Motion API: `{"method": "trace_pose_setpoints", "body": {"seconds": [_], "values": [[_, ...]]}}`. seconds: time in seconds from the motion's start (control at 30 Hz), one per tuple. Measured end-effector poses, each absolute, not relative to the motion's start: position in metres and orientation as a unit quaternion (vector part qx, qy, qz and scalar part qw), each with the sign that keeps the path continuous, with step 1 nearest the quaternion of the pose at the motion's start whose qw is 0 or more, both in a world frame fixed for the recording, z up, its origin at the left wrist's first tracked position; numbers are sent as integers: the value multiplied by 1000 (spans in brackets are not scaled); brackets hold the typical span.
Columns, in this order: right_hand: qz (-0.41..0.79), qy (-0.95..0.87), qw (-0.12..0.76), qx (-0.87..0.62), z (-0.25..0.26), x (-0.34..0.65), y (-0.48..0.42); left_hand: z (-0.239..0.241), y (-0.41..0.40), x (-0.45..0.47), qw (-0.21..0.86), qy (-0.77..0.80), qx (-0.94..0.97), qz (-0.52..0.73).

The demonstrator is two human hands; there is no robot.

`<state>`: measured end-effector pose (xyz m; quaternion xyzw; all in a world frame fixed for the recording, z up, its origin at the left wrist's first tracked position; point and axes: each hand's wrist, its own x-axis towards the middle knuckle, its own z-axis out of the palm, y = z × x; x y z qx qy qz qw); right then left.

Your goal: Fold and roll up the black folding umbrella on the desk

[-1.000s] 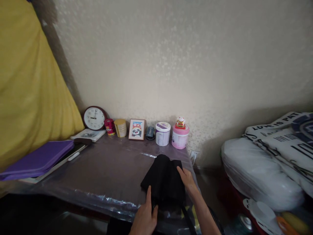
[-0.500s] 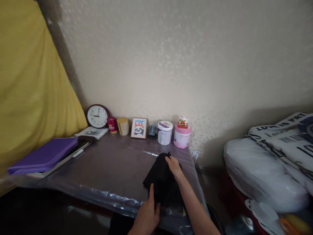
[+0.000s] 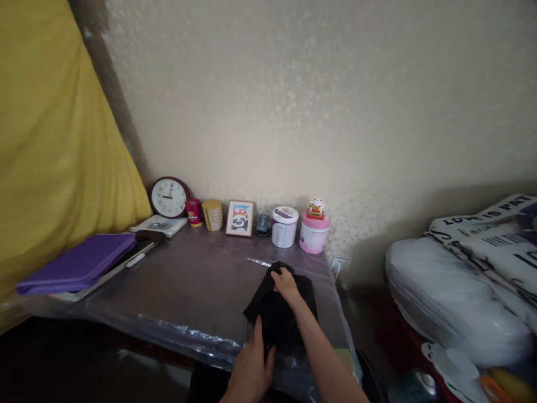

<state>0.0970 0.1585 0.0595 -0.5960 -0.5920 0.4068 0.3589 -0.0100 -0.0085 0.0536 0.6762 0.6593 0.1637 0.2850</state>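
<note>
A black folded garment [image 3: 268, 305] lies on the plastic-covered table [image 3: 193, 285], near its front right corner. My right hand [image 3: 284, 281] reaches across it and is closed on the garment's far top edge, fingers curled over the cloth. My left hand [image 3: 250, 366] rests at the garment's near edge, index finger stretched out flat on the black cloth and thumb beside it, pressing it down at the table's front edge.
Along the wall stand a round clock [image 3: 169, 197], a red tin [image 3: 193, 212], a gold tin [image 3: 213, 215], a panda picture frame [image 3: 240, 218], a white tub [image 3: 285, 226] and a pink tub [image 3: 314, 234]. A purple folder [image 3: 79, 267] lies left; bagged bedding [image 3: 457, 296] right.
My right hand has slid from the garment's right side up and left to its far top edge and closed on it. My left hand has stayed at the near edge.
</note>
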Motion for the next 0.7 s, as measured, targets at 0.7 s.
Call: {"method": "trace_pose_setpoints", "body": {"seconds": [0.7], "values": [[165,-834,371,-373,68,110,82,49,-6,-6,251,640,718,105]]}}
